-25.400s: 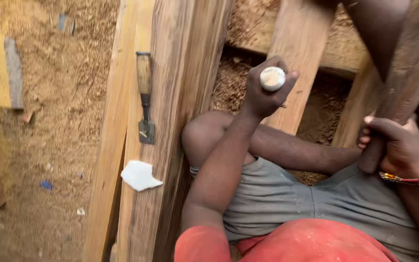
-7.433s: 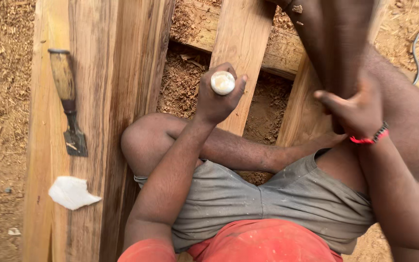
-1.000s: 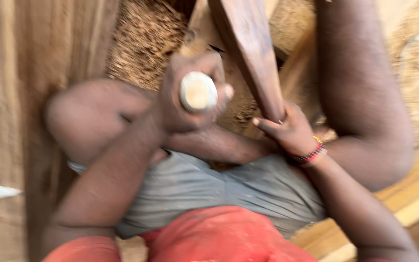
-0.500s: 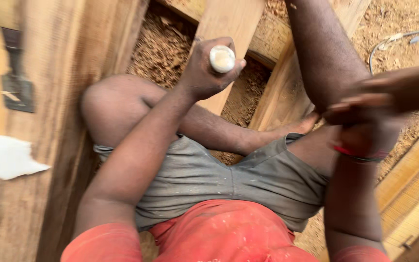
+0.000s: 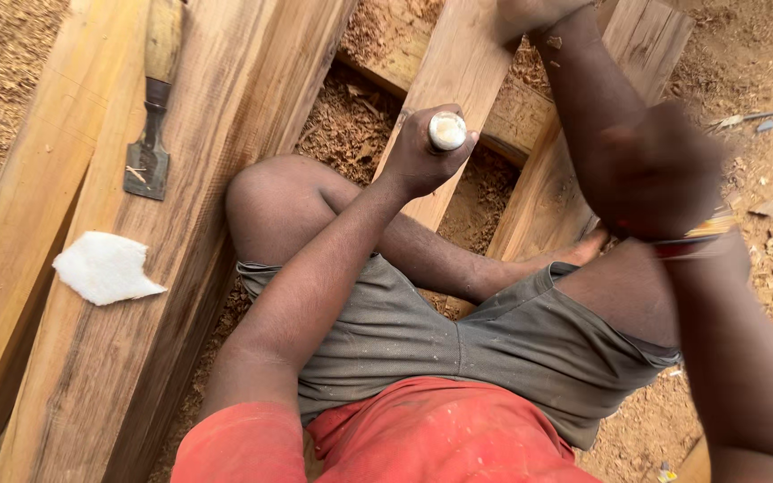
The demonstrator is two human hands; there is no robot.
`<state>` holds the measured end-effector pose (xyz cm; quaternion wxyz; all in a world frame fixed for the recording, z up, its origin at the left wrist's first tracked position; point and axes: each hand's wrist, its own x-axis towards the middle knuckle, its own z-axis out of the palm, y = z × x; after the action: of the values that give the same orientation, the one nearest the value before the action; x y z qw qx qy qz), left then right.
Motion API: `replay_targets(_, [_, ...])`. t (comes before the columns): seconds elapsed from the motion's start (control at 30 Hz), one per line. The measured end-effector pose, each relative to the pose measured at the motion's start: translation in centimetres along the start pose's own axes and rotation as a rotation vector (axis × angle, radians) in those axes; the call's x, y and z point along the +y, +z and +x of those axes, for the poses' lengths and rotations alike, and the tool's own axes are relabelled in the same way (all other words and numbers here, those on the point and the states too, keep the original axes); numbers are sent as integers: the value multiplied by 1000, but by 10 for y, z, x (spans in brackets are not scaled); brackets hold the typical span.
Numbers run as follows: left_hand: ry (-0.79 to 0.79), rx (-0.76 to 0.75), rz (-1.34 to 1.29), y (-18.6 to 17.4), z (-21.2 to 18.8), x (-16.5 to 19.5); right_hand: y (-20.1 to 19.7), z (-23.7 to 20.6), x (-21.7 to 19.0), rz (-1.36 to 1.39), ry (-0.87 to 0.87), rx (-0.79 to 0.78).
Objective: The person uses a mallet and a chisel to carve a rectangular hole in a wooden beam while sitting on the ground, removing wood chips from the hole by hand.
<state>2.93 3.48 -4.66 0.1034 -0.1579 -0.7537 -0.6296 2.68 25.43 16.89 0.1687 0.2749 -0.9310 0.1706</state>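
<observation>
1. Left hand [image 5: 422, 156] is wrapped tightly around a chisel handle [image 5: 446, 131], its pale round end up, over a plank [image 5: 458, 80] between the knees
2. Right hand [image 5: 650, 174] is raised and blurred; I cannot tell its grip
3. Second chisel [image 5: 152, 116] and white scrap [image 5: 105, 266] lie on the wide board [image 5: 216, 179] at left

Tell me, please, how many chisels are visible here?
2. One chisel lies on the planks at upper left; the other chisel stands gripped in the left hand. More may be hidden.
</observation>
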Motion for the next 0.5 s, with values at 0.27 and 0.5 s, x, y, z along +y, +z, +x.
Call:
replay_targets(0.27, [-181,-50,67,3,-9,6,60,-119,51,281,348,-1])
replay_targets(0.5, [-192,-37,30,3,1,11,-13,-75,27,1216,476,456])
